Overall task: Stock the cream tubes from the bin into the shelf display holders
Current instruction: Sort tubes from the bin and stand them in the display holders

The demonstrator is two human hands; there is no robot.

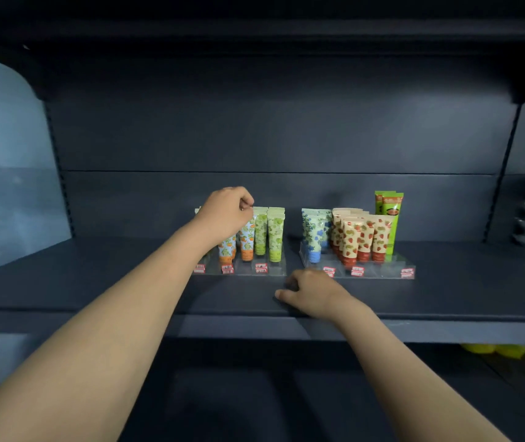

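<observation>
At 11 o'clock from the right hand (310, 293), the left hand (226, 215) pinches an orange tube (247, 242) by its crimped top, likely to seat it upright in the holder (273, 271); the right hand's loosely curled, empty fingers rest on the shelf (95, 275) edge, probably bracing

Matt dark shelf (127, 282); clear plastic holders (372, 272) (glossy); glossy tubes (350, 240).

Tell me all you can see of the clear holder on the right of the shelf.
The clear plastic stepped display holder sits flat on the dark shelf. Blue floral tubes stand cap-down at its left, strawberry-print tubes in the middle, one taller green tube at the back right. Red-and-white price tags line its front. The right hand rests just before its left corner; contact unclear.
</observation>
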